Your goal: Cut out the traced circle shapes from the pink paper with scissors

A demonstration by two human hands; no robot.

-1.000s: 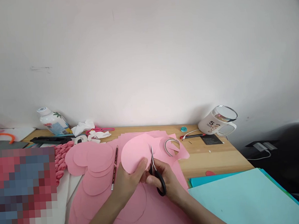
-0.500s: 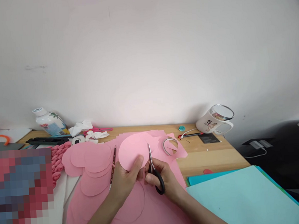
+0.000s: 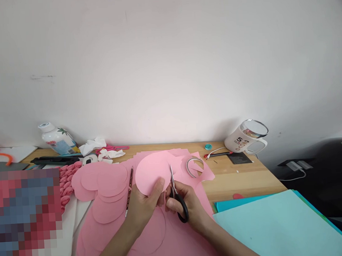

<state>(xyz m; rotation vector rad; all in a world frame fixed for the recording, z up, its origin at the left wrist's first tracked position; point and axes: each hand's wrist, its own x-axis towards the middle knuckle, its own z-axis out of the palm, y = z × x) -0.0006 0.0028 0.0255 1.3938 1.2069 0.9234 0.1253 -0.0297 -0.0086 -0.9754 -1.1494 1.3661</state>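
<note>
A rounded pink paper piece (image 3: 152,171) is pinched in my left hand (image 3: 146,201), the thumb lying on its front. Black-handled scissors (image 3: 181,206) are gripped by my right hand (image 3: 187,204), their blades pointing up at the right edge of the paper. Both hands are close together over pink sheets (image 3: 178,239). Overlapping pink rounded cut-outs (image 3: 112,178) lie to the left, and a patterned pencil (image 3: 130,190) rests between them and the held piece. Behind my right hand is a roll of tape (image 3: 187,168) on pink paper.
A white mug (image 3: 243,137) stands at the back right, beside a black card (image 3: 240,157) and a red-and-black pen. Light blue sheets (image 3: 278,222) cover the front right. A white bottle (image 3: 58,139), crumpled tissue (image 3: 93,145) and pink scissors (image 3: 117,148) are at the back left.
</note>
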